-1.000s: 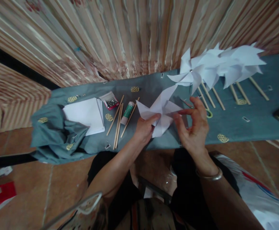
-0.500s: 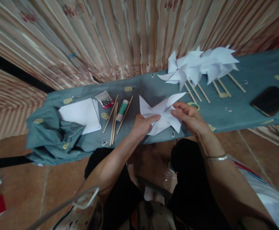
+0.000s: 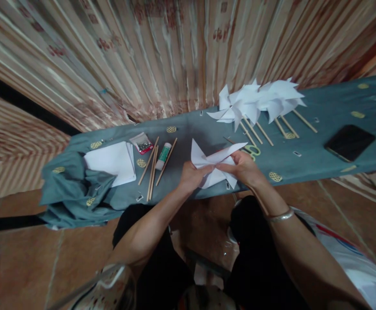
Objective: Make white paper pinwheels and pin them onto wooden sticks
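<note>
Over the front edge of the cloth-covered table, a white paper pinwheel (image 3: pixel 207 160) is held between both hands. My left hand (image 3: pixel 192 174) grips it from the left, its thumb pressed near the centre of the folds. From the right, my right hand (image 3: pixel 242 167) pinches it, with the thumb by the centre and the fingers behind a blade. No stick shows on this pinwheel. Just beyond my right hand lie scissors (image 3: pixel 251 150) with yellow-green handles, partly covered by the paper. A glue stick (image 3: pixel 164 156) rests among several wooden sticks (image 3: pixel 152 174) to the left.
Finished pinwheels on sticks (image 3: pixel 260 103) lie overlapped at the back right. A dark phone (image 3: pixel 349 142) is at the right. Farther left are an open box of metal pins (image 3: pixel 142 143), a stack of white paper (image 3: pixel 110 160) and bunched tablecloth (image 3: pixel 68 185). A striped curtain (image 3: pixel 175 56) hangs behind.
My right thumb has moved inward to the pinwheel's centre, beside my left thumb, and a blade is folded over. More of the scissors shows. The camera view has shifted slightly.
</note>
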### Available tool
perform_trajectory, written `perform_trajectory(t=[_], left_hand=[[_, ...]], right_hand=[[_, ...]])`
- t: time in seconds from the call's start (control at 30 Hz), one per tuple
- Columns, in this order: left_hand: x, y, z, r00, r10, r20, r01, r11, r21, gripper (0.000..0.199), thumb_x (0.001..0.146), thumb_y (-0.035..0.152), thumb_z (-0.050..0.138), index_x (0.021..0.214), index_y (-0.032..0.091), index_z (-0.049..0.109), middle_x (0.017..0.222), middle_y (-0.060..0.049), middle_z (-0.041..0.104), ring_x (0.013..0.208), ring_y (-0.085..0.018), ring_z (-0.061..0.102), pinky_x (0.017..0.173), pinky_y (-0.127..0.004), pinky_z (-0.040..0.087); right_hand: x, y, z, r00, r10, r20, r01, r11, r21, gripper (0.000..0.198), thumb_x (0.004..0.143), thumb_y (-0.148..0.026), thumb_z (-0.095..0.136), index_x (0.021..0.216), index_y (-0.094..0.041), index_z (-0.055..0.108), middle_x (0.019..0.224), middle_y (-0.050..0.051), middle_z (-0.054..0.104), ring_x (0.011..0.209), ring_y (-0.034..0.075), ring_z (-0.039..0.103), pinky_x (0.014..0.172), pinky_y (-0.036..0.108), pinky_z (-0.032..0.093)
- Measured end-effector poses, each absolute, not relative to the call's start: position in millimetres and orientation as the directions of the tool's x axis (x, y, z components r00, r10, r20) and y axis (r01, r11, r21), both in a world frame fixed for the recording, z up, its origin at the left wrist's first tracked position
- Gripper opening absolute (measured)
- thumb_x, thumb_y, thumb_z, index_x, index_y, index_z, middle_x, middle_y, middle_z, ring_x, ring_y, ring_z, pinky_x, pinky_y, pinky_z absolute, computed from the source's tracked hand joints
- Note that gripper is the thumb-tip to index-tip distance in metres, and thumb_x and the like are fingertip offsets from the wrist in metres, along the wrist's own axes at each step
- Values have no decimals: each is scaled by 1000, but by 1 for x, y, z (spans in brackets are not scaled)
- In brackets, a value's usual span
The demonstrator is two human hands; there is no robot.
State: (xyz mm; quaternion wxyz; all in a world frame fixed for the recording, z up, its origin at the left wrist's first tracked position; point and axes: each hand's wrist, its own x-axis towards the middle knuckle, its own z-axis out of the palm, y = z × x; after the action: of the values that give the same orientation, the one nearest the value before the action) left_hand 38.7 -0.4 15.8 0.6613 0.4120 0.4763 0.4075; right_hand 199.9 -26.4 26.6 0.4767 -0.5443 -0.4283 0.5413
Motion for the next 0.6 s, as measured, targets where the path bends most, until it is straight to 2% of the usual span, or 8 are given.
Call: perform_trajectory(t=[0.3,0.5,0.6], left_hand=[[31,2,19,376,892,-250,-140,322,936,27,51,27,88,72,15,77,74,-4,76,66,-17,66,66,-28,52],[24,3,24,370,901,-227,-125,290,949,28,52,31,88,73,14,78,74,-5,77,67,-18,67,67,-28,51],[18,6,33,359,900,-245,-119,305,945,36,48,35,91,74,14,78,77,-6,78,71,-20,68,70,-30,52]], right_hand=[[200,-31,31,123,977,-171,-77,-163,-984,41,53,-37,88,86,-19,70,83,4,79,69,21,70,69,38,58],[191,-31,40,171,976,-138,-70,-127,-989,39,51,-33,88,81,-18,70,79,3,78,68,20,69,70,36,57],[187,-29,45,163,976,-145,-85,-132,-988,36,52,-31,87,82,-17,71,80,3,78,69,20,70,72,37,58]])
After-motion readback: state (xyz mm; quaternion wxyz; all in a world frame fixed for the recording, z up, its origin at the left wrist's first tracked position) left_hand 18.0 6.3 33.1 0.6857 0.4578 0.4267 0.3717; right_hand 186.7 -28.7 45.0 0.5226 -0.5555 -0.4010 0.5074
